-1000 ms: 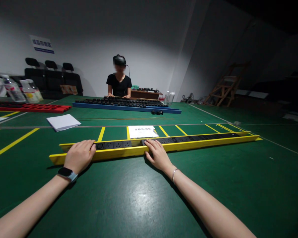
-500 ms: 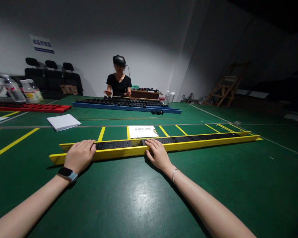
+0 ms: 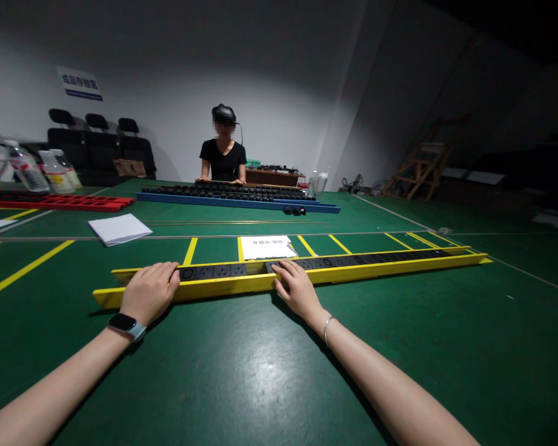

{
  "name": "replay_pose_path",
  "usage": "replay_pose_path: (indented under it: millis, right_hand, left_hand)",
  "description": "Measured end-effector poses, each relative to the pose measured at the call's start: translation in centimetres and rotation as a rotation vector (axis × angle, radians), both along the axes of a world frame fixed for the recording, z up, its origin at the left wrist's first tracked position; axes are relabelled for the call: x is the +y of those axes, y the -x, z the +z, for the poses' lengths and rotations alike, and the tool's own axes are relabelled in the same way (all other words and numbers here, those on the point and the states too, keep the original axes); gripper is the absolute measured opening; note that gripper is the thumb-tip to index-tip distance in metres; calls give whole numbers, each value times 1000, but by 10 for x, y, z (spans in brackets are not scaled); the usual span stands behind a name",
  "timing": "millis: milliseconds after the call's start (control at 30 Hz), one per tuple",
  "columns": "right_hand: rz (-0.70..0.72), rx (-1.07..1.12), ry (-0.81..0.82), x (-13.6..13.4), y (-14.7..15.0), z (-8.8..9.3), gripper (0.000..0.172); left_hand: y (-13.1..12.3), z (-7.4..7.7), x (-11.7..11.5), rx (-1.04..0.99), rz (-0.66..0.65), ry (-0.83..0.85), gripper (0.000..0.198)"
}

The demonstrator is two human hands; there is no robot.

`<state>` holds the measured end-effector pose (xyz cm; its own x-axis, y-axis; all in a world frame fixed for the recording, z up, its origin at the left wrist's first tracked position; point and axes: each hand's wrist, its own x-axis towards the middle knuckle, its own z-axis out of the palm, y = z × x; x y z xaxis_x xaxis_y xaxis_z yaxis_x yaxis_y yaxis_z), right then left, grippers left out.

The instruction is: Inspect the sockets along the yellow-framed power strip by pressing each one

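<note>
A long yellow channel (image 3: 242,285) lies across the table before me, with black socket modules (image 3: 222,271) in a row between its two walls. Near its left end, my left hand (image 3: 147,290) is closed over the channel, fingers reaching in beside the leftmost visible module; the fingertips are partly hidden. My right hand (image 3: 298,290) has bent fingers over the front wall, on a socket module (image 3: 272,266) at the right side of a short gap in the row. Its thumb is by the front wall.
Behind the channel lies a printed white label (image 3: 266,247); folded white paper (image 3: 119,230) is at left. Farther back are blue channels (image 3: 232,202) with black modules, a red rack (image 3: 88,202) and bottles (image 3: 56,171). A co-worker (image 3: 223,155) sits opposite.
The co-worker's raised hands have come down to the black modules in front of them. My own hands and the yellow channel look almost unmoved.
</note>
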<state>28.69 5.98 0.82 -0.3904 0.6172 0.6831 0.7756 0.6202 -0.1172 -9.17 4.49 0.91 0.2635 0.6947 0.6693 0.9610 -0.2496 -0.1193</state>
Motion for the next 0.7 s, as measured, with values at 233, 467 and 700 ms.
replay_pose_path:
  millis: [233,467,700]
  right_hand:
    - [-22,-19,-2,-1,-1,1,35]
    - [4,-4,0,1,-3,1,33]
    - [18,9,6,2,-4,2,32]
  left_hand:
    - [-1,1,0,35,22,-24,43]
    - [-2,2,-1,58,26,-43,43]
    - [-1,2,-1,50,25,-36,44]
